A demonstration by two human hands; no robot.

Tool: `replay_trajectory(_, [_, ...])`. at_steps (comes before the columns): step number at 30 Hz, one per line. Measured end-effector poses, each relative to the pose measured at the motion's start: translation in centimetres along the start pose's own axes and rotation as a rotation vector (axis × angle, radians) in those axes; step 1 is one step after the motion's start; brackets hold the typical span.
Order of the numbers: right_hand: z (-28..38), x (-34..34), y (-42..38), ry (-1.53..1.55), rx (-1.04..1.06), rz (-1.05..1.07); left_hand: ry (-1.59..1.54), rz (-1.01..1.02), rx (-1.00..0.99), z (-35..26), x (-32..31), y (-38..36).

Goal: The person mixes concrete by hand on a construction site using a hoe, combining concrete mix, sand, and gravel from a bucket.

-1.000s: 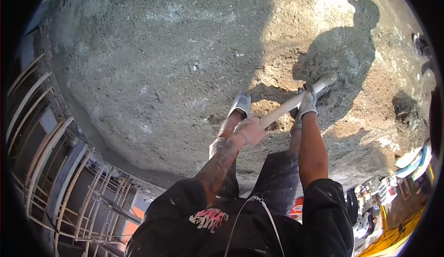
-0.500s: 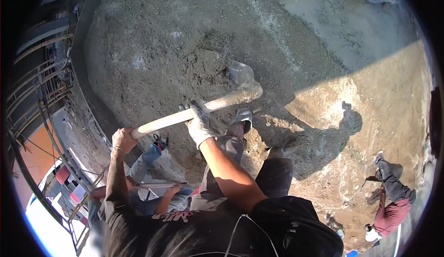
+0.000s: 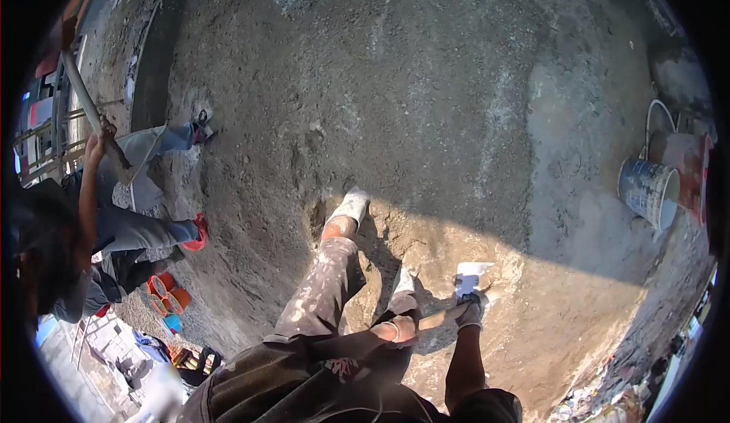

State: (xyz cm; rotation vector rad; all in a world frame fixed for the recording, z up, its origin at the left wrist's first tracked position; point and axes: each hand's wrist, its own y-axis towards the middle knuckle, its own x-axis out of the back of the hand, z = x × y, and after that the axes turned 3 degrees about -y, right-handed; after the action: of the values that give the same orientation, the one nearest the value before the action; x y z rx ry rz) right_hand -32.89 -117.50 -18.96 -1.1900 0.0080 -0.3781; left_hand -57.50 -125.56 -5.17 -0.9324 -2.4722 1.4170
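Observation:
My bare left hand [image 3: 403,329] is closed around the rear part of the wooden handle of a shovel [image 3: 442,318], close to my knee. Farther along the handle, near the blade, my gloved right hand [image 3: 471,312] grips it. The pale, sunlit blade [image 3: 473,274] lies low over the brown ground, just beyond the glove. My legs stand apart on loose grey-brown material [image 3: 258,141], left of the blade.
At the left, a co-worker [image 3: 84,233] holds a long-handled tool [image 3: 85,100]. A white bucket [image 3: 646,192] and a red container [image 3: 688,166] are at the right. Orange buckets [image 3: 167,294] lie lower left. Rubble [image 3: 608,392] lines the lower right edge.
Both hands and the shovel have moved from the upper left down to the lower right, beside my legs. The grey material is no longer on the blade. The view has turned.

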Motion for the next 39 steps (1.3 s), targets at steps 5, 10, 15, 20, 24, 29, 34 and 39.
replay_trajectory(5, [-1.1, -0.8, 2.4, 0.079, -0.117, -0.036, 0.041, 0.032, 0.068, 9.4, 13.7, 3.0])
replay_trajectory(10, [-9.8, -11.7, 4.6, -0.042, 0.097, 0.023, 0.075, 0.152, -0.028, 12.7, 16.0, 0.6])
replay_trajectory(15, [-12.8, -20.8, 9.3, -0.299, 0.145, 0.339, 0.265, 0.015, -0.04, 11.7, 24.0, -6.1])
replay_trajectory(20, [-12.0, -38.1, -2.6, 0.035, -0.189, 0.266, -0.017, -0.169, 0.185, 16.9, 29.1, -15.7])
replay_trajectory(24, [-17.4, -49.4, -8.7, 0.144, -0.337, 0.445, 0.179, -0.731, 0.547, 20.6, 32.0, -27.3])
replay_trajectory(29, [-18.8, -64.0, -26.6, 0.172, -0.362, 0.518, 0.238, -0.874, 0.741, 31.8, 34.0, -35.8])
replay_trajectory(34, [-16.7, -62.3, -23.5, 0.06, -0.232, 0.447, 0.106, -0.701, 0.685, 30.3, 34.1, -32.1])
replay_trajectory(39, [-10.3, -46.2, -12.8, 0.045, -0.152, 0.243, 0.129, -0.498, 0.447, 23.5, 29.3, -20.3])
